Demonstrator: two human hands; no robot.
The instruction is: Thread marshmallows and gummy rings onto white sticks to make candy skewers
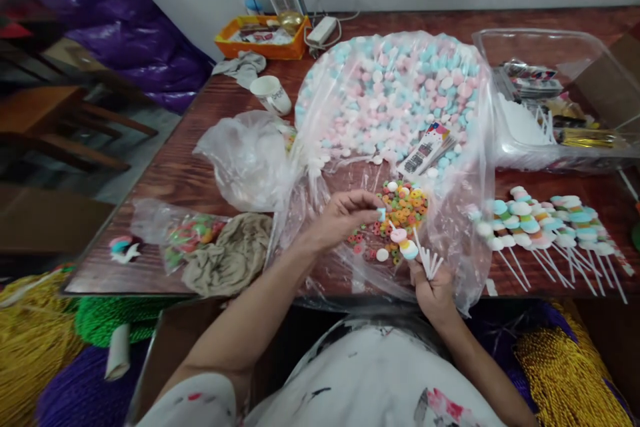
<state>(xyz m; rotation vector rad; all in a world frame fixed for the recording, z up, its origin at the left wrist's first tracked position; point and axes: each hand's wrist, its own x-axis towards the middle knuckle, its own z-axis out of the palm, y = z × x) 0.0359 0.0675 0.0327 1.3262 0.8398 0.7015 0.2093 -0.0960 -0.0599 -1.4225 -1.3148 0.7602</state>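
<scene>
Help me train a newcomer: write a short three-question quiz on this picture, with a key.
1. Which hand grips the bunch of white sticks: A, left; B, right; C, neither?
2. True or false: the orange tray is farther from the left hand than the cup is.
3. What colour is the small piece that the left hand pinches?

Key: 1. B, the right hand. 2. True. 3. Light blue.

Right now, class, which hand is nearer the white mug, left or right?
Left. The left hand, pinching a blue piece, is right of the mug, on its near side; the right hand, holding white sticks, is farther right and closer to the camera.
</scene>
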